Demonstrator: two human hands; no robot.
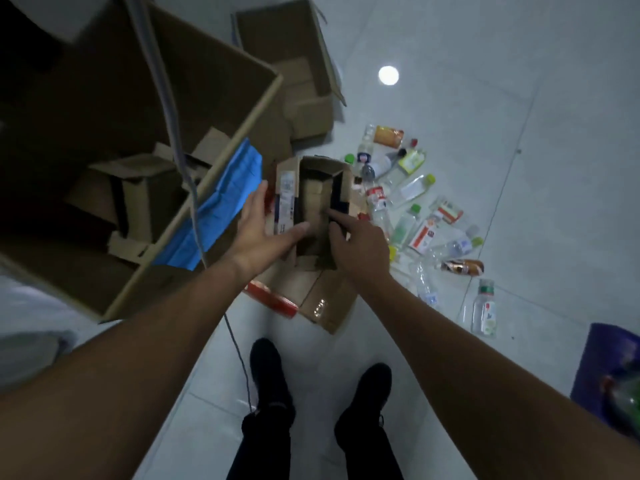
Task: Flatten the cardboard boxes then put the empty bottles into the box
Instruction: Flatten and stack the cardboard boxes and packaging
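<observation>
View from the head, looking down. At 6 o'clock, nearest, stand the person's shoes (363, 386) on the tiled floor (519, 168). Just ahead lies a sheet of flattened cardboard (322, 303), which by its place under the work looks like the pile for finished pieces.

Above it, toward 12 o'clock, both hands hold the small box (313, 202), open end toward the camera. It is held up off the floor and between the hands, probably so that its walls can be pushed inward and collapsed.

The left hand (261, 230) clasps the left wall: its fingers lie nearly straight along the outer face, and the thumb (299, 230) crosses the near rim. The right hand (363, 242) grips the right wall. Its index finger (334, 214) reaches straight along the inner face, while the other fingers curl outside.

At 2 o'clock, beside the small box, the empty bottles (415, 216) lie scattered on the floor, none yet boxed.

At 10 o'clock stands the large box (104, 98), open, with cardboard pieces inside; it is the likely container for the bottles.

At 12 o'clock, farthest, another open box (311, 109) stands unflattened.
</observation>
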